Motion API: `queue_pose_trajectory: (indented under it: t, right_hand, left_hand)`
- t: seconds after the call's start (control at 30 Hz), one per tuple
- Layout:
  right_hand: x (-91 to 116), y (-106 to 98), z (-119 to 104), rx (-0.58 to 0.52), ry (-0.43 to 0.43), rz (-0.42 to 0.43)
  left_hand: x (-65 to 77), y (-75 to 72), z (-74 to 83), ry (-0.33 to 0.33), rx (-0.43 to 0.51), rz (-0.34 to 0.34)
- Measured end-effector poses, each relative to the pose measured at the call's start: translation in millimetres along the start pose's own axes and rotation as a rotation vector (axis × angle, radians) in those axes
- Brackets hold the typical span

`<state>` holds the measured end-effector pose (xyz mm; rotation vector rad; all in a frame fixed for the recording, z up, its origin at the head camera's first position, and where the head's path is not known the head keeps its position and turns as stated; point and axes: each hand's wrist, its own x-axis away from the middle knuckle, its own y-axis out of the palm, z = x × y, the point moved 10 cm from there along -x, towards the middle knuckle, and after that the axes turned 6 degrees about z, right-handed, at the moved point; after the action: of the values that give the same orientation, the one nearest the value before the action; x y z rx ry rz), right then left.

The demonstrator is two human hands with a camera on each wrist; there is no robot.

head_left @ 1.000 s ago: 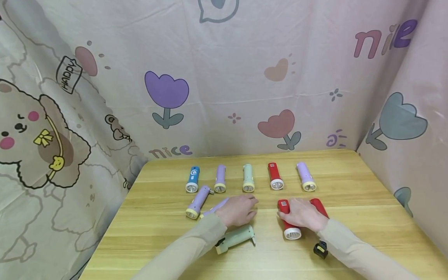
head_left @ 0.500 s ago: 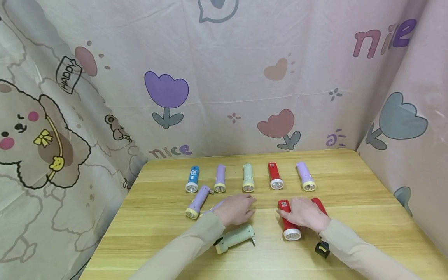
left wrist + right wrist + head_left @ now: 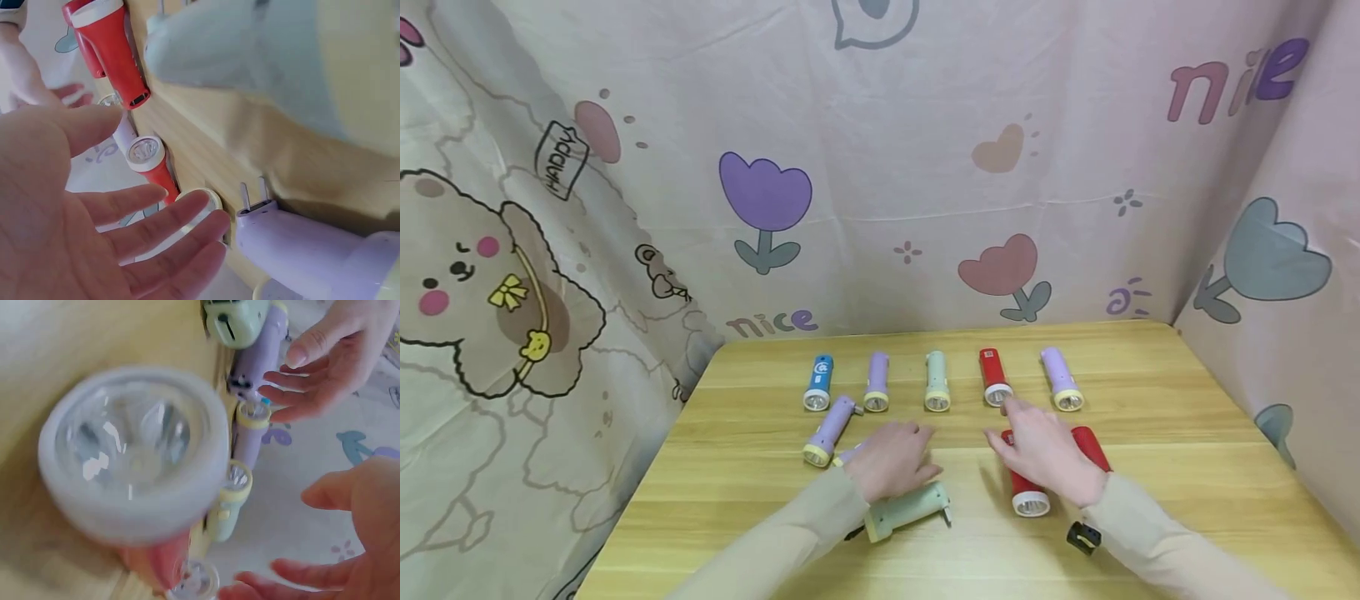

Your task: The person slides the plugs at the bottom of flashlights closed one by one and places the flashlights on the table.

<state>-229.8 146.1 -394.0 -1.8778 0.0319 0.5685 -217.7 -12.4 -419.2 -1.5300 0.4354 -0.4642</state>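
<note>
My left hand [image 3: 891, 460] hovers with loosely spread fingers over a purple flashlight [image 3: 848, 454], which it partly hides. Just below it lies a mint-green flashlight [image 3: 910, 510] with plug prongs sticking out. In the left wrist view that hand's palm holds nothing, and a purple flashlight [image 3: 300, 250] shows two bare prongs. My right hand [image 3: 1048, 450], fingers stretched forward, is above a red flashlight [image 3: 1028, 492] with a white head, covering its middle. A second red flashlight [image 3: 1092, 447] lies beside its wrist. The right wrist view shows the thumb and fingers apart around nothing.
Along the back of the wooden table [image 3: 1187, 500] runs a row of flashlights: blue [image 3: 818, 383], purple [image 3: 877, 382], mint [image 3: 936, 379], red [image 3: 992, 371] and purple [image 3: 1060, 379]. Another purple flashlight [image 3: 831, 429] lies front left. A printed curtain [image 3: 865, 275] hangs behind.
My right hand has risen off the front red flashlight, its fingers reaching out toward the back row. My left hand has drawn slightly left and nearer. The head view has shifted a little.
</note>
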Motion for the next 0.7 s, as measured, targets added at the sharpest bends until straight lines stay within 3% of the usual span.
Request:
queue_pose_trajectory:
  t: [0.13,0.23,0.4,0.7]
  right_hand:
    - [2,-1,-19,-0.024,-0.087,0.092]
    - [5,4,-29,-0.068,-0.121,0.109]
    - [9,16,-43,-0.155,-0.144,0.060]
    - [13,37,-51,-0.333,-0.094,-0.079]
  left_hand:
    - [9.9,4.7,-1.8,-0.025,-0.005,-0.027]
    - [16.4,11.1,-2.4,-0.032,0.013,-0.058]
    - [24.7,18.0,-0.1,-0.007,-0.019,-0.083]
    - [33.6,31.8,-3.4,-0.065,0.034,-0.159]
